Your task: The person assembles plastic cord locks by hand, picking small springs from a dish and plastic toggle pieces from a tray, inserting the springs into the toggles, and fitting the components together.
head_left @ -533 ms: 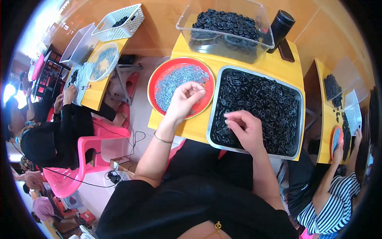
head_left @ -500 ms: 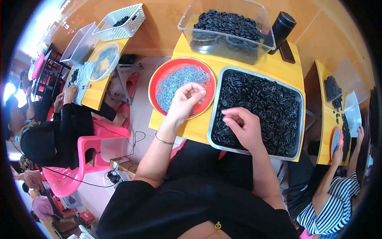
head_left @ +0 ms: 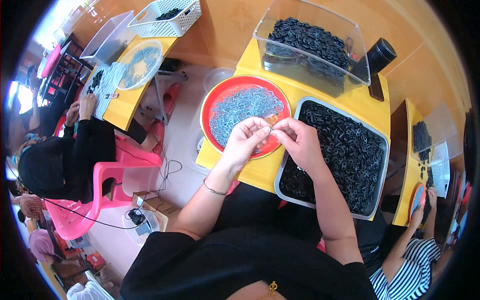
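Over the near right rim of a red round tray [head_left: 281, 92], my two hands meet at the fingertips. My left hand [head_left: 246, 142] is closed in a pinch with thumb and forefinger. Touching it from the right, my right hand [head_left: 301, 144] is pinched as well. Whatever small thing they hold is mostly hidden by the fingers. Many small silvery metal pieces [head_left: 240, 107] lie in the tray. To the right, a metal pan [head_left: 384, 155] is filled with small black oval pieces with holes [head_left: 340, 155], partly behind my right hand and forearm.
A clear plastic bin [head_left: 312, 75] of black pieces stands at the table's back, beside a black cylinder [head_left: 381, 54]. At left, a person in black works at another table near a pink chair [head_left: 100, 187]; cables [head_left: 170, 175] lie on the floor. A person in stripes [head_left: 412, 265] works at right.
My right hand has left the pan and moved left to meet my left hand over the red tray. The whole view has shifted, with the table now farther right.
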`<state>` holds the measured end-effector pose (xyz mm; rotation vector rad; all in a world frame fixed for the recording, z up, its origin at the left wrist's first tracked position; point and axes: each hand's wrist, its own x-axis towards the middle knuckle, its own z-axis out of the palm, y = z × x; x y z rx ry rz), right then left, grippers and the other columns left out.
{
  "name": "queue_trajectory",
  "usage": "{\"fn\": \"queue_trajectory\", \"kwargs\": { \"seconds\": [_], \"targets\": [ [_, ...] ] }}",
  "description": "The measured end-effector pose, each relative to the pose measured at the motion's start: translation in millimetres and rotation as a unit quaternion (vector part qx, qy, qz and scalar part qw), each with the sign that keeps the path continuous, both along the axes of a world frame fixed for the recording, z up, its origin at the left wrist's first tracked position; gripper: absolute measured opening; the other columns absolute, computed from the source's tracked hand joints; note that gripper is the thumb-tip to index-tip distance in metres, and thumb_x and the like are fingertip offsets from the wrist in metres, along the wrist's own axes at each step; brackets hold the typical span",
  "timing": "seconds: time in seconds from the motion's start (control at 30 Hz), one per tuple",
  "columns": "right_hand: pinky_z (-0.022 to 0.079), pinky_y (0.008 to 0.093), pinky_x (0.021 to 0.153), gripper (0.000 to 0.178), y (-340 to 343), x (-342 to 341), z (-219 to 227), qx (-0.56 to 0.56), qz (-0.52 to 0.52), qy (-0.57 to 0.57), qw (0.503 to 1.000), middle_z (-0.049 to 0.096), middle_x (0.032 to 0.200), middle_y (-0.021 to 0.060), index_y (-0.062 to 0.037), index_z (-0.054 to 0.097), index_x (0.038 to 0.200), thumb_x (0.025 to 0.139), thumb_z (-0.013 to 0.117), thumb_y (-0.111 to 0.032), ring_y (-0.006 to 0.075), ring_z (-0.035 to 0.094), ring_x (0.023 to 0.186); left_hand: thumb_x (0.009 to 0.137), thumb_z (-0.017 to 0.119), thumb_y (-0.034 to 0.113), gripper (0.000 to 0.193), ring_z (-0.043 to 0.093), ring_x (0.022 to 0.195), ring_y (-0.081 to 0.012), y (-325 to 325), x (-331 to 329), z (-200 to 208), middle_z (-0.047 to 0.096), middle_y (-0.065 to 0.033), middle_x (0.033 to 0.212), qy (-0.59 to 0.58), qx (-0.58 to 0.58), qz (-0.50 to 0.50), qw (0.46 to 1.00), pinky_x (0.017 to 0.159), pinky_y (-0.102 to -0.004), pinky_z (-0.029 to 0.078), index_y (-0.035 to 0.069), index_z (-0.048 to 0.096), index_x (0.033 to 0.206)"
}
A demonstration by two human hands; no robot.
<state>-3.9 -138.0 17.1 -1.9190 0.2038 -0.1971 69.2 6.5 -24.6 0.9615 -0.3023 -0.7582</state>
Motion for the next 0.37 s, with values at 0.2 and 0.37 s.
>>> {"fn": "queue_trajectory", "kwargs": {
  "seconds": [0.2,0.37],
  "targets": [
    [0.041,0.017,0.056,0.005,2,0,-4,0.014,0.003,-0.023,1.0,0.06,0.07,-0.0006,-0.0004,0.059,0.084,0.08,0.061,-0.003,0.002,0.053,0.062,0.086,0.057,0.01,0.007,0.043,0.06,-0.001,-2,-2,1,0.053,0.0041,0.072,-0.069,0.03,0.027,0.997,0.053,-0.0154,0.036,0.005,0.054,0.089],
    [0.047,0.0229,0.061,0.009,-1,0,-15,0.025,-0.007,-0.034,0.999,0.063,0.078,0.0063,-0.0002,0.059,0.087,0.079,0.061,-0.006,0.0093,0.06,0.067,0.087,0.056,0.012,0.008,0.045,0.062,-0.0016,-5,-4,-1,0.053,0.0038,0.073,-0.1,0.039,0.054,0.993,0.056,-0.0157,0.037,0.004,0.054,0.089]
  ]
}}
